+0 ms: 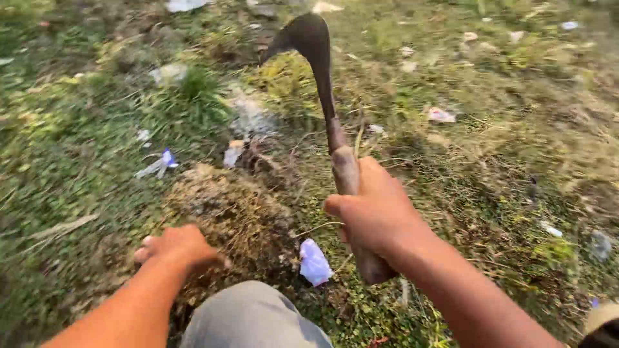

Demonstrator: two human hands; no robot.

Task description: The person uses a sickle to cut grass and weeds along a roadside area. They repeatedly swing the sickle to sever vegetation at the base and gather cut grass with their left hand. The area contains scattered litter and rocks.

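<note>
So, the right hand [377, 212] was clenched tight around the wooden handle of a sickle [325, 96], thumb wrapped over the front, with the butt of the handle sticking out below the fist. The sickle was raised upright in front of the person, its dark curved blade hooking over to the left at the top, above a patch of grass and weeds [193, 103]. The left hand [177, 248] was down low, its grip closed on or pressed into a clump of dry, brownish grass [225, 206]; I couldn't tell for sure whether the fingers actually had a bunch gathered or were just resting on it. A grey-clad knee [251, 316] showed at the bottom edge, so the person looked to be crouching. Bits of litter were all over the ground: a pale purple wrapper [314, 261] just beside the clump, a white and blue scrap [158, 164] further left, a pinkish one [441, 116] off to the right. My two cents on doing this well: with the blade that high and the left hand that close to the clump, I'd have kept the left fingers well above the cutting line, pulled the stalks taut, and brought the blade in low near the roots, drawing toward the body's side rather than at the knee. That hand placement looked like the risky bit to me.
</note>
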